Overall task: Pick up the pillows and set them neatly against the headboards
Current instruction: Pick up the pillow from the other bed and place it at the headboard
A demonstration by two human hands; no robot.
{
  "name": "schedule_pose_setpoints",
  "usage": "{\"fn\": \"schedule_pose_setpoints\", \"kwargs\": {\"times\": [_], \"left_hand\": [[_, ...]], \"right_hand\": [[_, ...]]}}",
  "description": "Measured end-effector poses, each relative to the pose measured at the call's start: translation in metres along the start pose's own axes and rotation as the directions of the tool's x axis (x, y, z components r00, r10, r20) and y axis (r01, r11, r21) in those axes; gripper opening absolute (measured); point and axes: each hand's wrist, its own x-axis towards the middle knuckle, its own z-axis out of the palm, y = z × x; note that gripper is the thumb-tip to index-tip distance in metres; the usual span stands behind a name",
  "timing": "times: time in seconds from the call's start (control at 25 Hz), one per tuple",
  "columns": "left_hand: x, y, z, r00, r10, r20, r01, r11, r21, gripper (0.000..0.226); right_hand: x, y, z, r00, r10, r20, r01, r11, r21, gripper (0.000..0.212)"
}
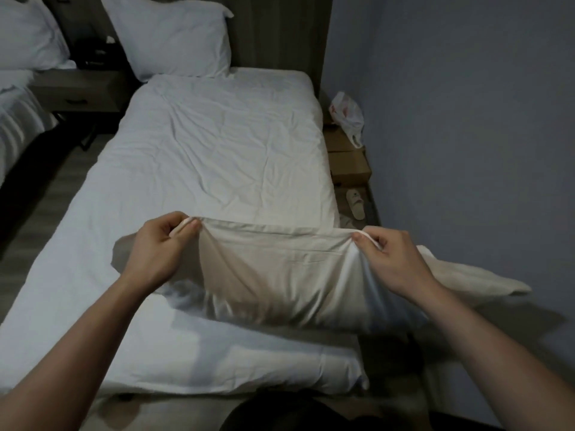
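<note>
Both hands pinch the top edge of a cream pillow (280,275) held up over the near end of the bed (217,144): the left hand (161,247) nips the left corner between thumb and curled fingers, the right hand (389,259) nips the right corner the same way. The pillow hangs slack below that edge, and its right end sags past the bed's right side, over the floor.

The grip looks to be on the case alone, so the filling may slide down and bunch at the bottom, or the fabric may slip from a pinch mid-carry. The trailing right end could drag or drop into the gap beside the wall (466,119).

A white pillow (174,38) already leans on the headboard (273,29) at the far end, well apart from the held one; setting this one down carelessly could knock it askew. Another white pillow (28,32) stands at the far left on a second bed (15,119), with a nightstand (77,88) between the beds.

In the narrow gap on the right lie a plastic bag (348,116), cardboard boxes (347,154) and a slipper (355,203), which make that side awkward to walk.
</note>
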Motion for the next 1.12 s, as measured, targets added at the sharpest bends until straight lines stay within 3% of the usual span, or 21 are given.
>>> {"fn": "schedule_pose_setpoints", "kwargs": {"times": [0.24,0.52,0.76,1.12], "left_hand": [[0.011,0.035,0.047,0.969,-0.132,-0.209,0.124,0.991,-0.053,0.04],[0.007,0.104,0.138,0.836,-0.238,-0.495,0.236,0.969,-0.068,0.042],[0.005,0.153,0.192,0.761,-0.275,-0.587,0.288,0.955,-0.073,0.041],[0.039,0.171,0.21,0.659,-0.353,-0.664,0.392,0.915,-0.097,0.036]], "right_hand": [[0.098,0.049,-0.03,0.986,-0.138,0.099,0.131,0.989,0.068,0.048],[0.189,0.123,-0.075,0.91,-0.309,0.275,0.268,0.947,0.177,0.049],[0.245,0.155,-0.113,0.838,-0.4,0.37,0.328,0.913,0.245,0.051],[0.343,0.161,-0.087,0.716,-0.534,0.45,0.446,0.846,0.294,0.051]]}}
